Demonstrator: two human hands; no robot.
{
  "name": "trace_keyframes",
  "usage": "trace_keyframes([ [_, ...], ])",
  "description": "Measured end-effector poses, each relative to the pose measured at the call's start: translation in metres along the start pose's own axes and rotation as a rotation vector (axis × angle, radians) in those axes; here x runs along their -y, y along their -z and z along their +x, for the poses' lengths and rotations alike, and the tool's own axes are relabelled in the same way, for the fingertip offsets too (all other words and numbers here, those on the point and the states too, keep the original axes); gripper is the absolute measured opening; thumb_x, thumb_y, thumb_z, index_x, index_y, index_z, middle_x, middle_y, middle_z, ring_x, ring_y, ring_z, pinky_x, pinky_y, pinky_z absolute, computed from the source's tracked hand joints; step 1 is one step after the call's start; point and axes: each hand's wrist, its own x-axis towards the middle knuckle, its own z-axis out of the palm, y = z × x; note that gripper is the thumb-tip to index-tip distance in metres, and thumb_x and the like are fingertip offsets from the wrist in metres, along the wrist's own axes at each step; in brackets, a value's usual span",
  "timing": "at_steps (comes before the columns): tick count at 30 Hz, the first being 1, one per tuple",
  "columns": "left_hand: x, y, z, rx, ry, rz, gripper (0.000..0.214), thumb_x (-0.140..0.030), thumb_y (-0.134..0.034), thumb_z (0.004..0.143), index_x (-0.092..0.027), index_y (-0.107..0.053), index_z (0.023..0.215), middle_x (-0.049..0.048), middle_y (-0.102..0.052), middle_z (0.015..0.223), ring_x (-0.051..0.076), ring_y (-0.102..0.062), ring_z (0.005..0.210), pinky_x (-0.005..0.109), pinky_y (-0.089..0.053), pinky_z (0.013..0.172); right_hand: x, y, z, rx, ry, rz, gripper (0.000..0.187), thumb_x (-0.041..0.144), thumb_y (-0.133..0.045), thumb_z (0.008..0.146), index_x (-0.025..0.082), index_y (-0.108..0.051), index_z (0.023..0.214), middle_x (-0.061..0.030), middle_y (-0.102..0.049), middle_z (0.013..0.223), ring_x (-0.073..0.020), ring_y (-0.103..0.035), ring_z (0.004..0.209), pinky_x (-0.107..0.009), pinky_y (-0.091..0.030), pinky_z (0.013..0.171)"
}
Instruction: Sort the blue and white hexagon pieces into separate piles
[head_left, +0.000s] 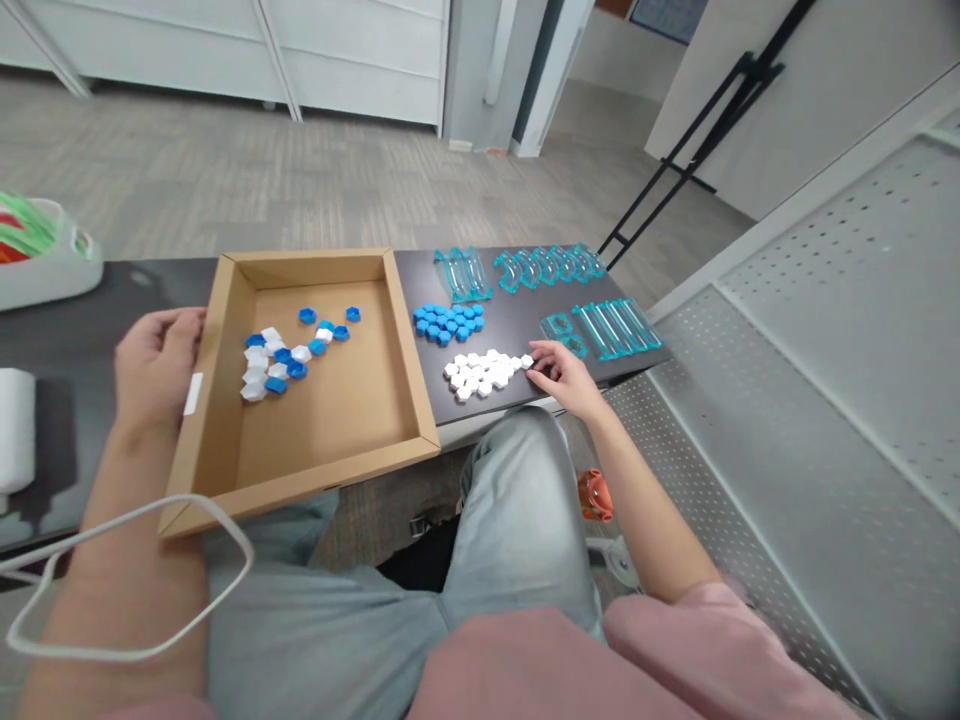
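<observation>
My left hand (pixel 159 360) is closed on the left wall of a shallow cardboard box (pixel 414 375). Inside that box, loose blue hexagonal pieces (pixel 298 370) and white hexagonal pieces (pixel 255 377) lie mostly toward the left. At the right end of a flat group of white hexagonal pieces (pixel 478 372) on the table, my right hand (pixel 562 374) has its thumb and fingertips around one white piece (pixel 526 361). Just behind the white group sits a cluster of blue hexagonal pieces (pixel 448 322).
Clear teal-edged plastic parts (pixel 551 267) stand in rows on the dark table (pixel 517 320), with more tube-like ones (pixel 616 328) at its right end. A white bin (pixel 56 255) is at the far left. A white cable (pixel 135 655) loops over my left forearm. A perforated panel (pixel 825 330) rises at right.
</observation>
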Motion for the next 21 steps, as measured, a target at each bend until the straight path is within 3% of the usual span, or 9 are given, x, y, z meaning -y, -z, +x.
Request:
trace_keyframes([
  [3,0.001,0.002,0.001,0.01,-0.003,-0.017,0.029,-0.051,-0.061,0.089,-0.027,-0.069,0.102,0.0016,-0.087,0.118,0.022,-0.078,0.111,0.025,-0.062,0.075,0.0,-0.001,0.0,0.006,0.004,0.023,0.055,0.045,-0.088,0.089,0.028,-0.074,0.139,-0.0086,-0.081,0.116,-0.0241,-0.077,0.091,-0.032,-0.054,0.064],
  [8,-0.001,0.006,0.002,0.03,-0.061,0.012,0.024,-0.049,-0.064,0.084,-0.026,-0.06,0.088,-0.0004,-0.077,0.089,0.024,-0.074,0.103,0.03,-0.059,0.082,-0.002,-0.004,0.001,0.013,0.03,0.03,0.052,0.042,-0.088,0.091,0.028,-0.076,0.139,-0.009,-0.079,0.119,-0.0245,-0.076,0.091,-0.035,-0.059,0.068],
  [11,-0.001,0.008,0.003,0.04,-0.088,0.02,0.024,-0.049,-0.063,0.087,-0.025,-0.059,0.087,-0.0023,-0.071,0.082,0.022,-0.07,0.096,0.03,-0.057,0.087,-0.001,-0.005,0.002,0.021,0.107,-0.01,0.047,0.038,-0.087,0.095,0.031,-0.081,0.141,-0.0092,-0.076,0.122,-0.0258,-0.077,0.095,-0.042,-0.066,0.085],
  [14,0.003,0.006,0.009,0.059,-0.091,0.04,0.026,-0.05,-0.063,0.092,-0.025,-0.062,0.09,-0.0024,-0.071,0.083,0.021,-0.069,0.096,0.03,-0.057,0.09,0.0,-0.007,0.001,0.036,0.159,-0.05,0.041,0.037,-0.085,0.1,0.033,-0.086,0.14,-0.0088,-0.073,0.121,-0.0261,-0.076,0.098,-0.049,-0.066,0.107],
  [17,0.011,0.0,0.018,-0.001,-0.073,0.04,0.029,-0.05,-0.053,0.097,-0.024,-0.062,0.088,0.0008,-0.07,0.081,0.021,-0.066,0.088,0.032,-0.058,0.088,0.0,-0.01,0.001,0.067,0.162,-0.071,0.033,0.042,-0.078,0.107,0.033,-0.09,0.136,-0.011,-0.073,0.129,-0.0261,-0.077,0.1,-0.05,-0.066,0.11],
  [21,0.023,-0.009,0.028,-0.039,-0.066,0.016,0.032,-0.051,-0.049,0.098,-0.024,-0.062,0.087,0.0025,-0.069,0.081,0.02,-0.064,0.08,0.033,-0.058,0.085,-0.003,-0.014,0.002,0.049,0.191,-0.094,0.031,0.048,-0.072,0.112,0.034,-0.094,0.128,-0.0129,-0.076,0.13,-0.032,-0.077,0.119,-0.051,-0.065,0.115],
])
